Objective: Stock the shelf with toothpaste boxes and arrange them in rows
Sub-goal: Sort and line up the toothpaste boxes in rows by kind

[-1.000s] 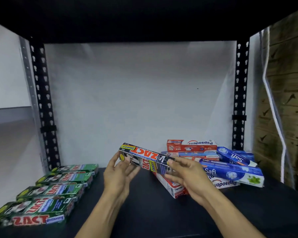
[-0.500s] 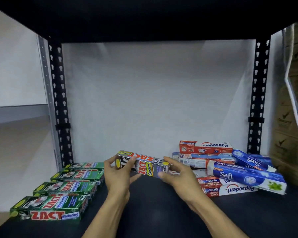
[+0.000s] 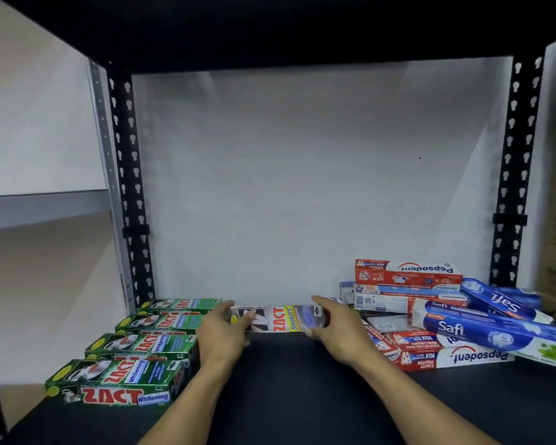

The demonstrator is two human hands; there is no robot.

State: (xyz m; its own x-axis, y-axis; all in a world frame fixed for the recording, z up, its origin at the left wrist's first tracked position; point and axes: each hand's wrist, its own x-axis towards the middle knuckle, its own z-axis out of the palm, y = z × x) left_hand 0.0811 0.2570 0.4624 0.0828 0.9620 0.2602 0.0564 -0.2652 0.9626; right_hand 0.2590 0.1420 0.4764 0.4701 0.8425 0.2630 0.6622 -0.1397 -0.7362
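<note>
My left hand (image 3: 225,329) and right hand (image 3: 337,329) each gripped an end of the ZACT Smokers box (image 3: 278,318), held crosswise low at the back of the black shelf board (image 3: 286,380), near the white wall (image 3: 302,187). Green ZACT Whitening boxes (image 3: 142,345) sat in a row on the left. Pepsodent and Safi boxes (image 3: 430,303) lay heaped on the right.

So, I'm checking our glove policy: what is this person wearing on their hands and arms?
Nothing that shows. The left hand and right hand are bare, with no gloves, ring, watch or bracelet visible. Both forearms are uncovered down to the picture's edge; no sleeve is in view.
</note>
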